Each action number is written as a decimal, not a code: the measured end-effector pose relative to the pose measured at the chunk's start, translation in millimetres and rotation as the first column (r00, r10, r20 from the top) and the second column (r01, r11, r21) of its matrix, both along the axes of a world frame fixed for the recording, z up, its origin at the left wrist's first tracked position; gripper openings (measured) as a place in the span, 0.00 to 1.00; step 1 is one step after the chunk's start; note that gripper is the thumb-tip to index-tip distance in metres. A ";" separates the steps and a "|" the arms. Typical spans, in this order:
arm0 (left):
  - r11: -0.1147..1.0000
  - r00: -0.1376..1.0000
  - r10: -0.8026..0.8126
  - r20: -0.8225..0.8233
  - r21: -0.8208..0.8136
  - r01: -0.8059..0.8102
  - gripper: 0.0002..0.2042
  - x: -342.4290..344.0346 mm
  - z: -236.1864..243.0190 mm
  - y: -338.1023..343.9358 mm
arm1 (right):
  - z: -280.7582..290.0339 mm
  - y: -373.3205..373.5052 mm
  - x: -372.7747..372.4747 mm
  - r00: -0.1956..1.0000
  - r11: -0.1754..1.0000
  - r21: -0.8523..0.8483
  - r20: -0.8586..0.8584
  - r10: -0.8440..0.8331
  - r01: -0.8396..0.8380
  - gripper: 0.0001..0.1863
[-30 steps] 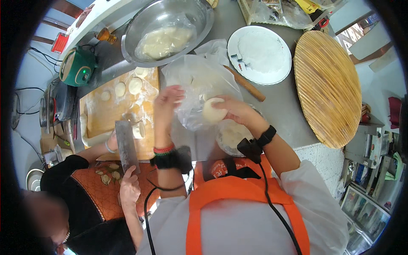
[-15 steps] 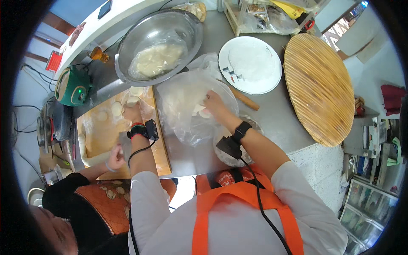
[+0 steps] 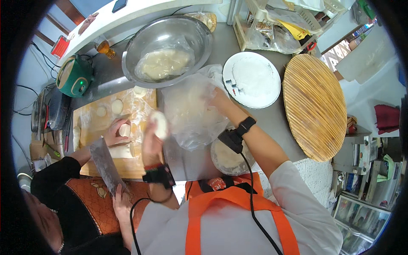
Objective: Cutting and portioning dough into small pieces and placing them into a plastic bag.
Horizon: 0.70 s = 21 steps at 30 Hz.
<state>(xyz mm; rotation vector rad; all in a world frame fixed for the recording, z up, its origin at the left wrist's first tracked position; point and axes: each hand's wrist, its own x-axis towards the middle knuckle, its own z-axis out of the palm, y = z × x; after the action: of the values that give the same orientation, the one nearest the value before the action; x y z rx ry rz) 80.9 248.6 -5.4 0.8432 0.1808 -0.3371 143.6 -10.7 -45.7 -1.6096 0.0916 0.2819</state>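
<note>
My left hand (image 3: 152,143), blurred by motion, holds a flat round of dough (image 3: 160,125) just off the right edge of the floured wooden board (image 3: 91,165). At a clear plastic bag (image 3: 187,123) on the steel table, my right hand (image 3: 219,101) reaches in at the upper right. Its fingers are smeared and partly hidden. Other dough rounds (image 3: 117,106) lie on the board. Beside me a co-worker's hand (image 3: 112,135) grips a small dough piece (image 3: 124,130) near a thick dough roll (image 3: 122,151); their other hand (image 3: 122,203) holds a broad blade (image 3: 106,165).
Behind the board is a steel basin (image 3: 199,55) with dough under plastic. A white plate (image 3: 255,80) and a round ridged wooden lid (image 3: 314,106) stand to the right. A bowl of flour (image 3: 229,159) sits near my front; a green appliance (image 3: 75,78) is at far left.
My left hand has lifted a dough round off the board and moved right and nearer. The co-worker's hand has come onto the board, and the blade now shows. My right hand stays at the bag.
</note>
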 end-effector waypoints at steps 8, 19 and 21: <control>0.886 0.904 -0.420 -0.084 0.179 0.428 0.20 -16.5 -21.7 -118.8 | 13.1 -24.7 6.7 0.998 0.897 -0.440 -0.053 0.015 -0.037 0.17; -0.115 0.758 -0.651 0.035 0.983 -0.144 0.17 75.2 -100.7 -74.4 | -35.6 -22.3 -21.8 0.898 0.924 0.181 -0.358 -0.257 0.337 0.13; -0.194 0.755 -0.651 -0.073 0.978 -0.073 0.17 86.8 -98.8 -60.7 | -20.0 -12.4 -18.7 0.878 0.827 0.418 -0.445 -0.176 0.377 0.16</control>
<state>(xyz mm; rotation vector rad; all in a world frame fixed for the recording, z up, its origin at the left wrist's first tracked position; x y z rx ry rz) 167.7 187.9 -104.2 2.6590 -0.4232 -0.4228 124.9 -23.1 -65.7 -0.9883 0.5248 0.3582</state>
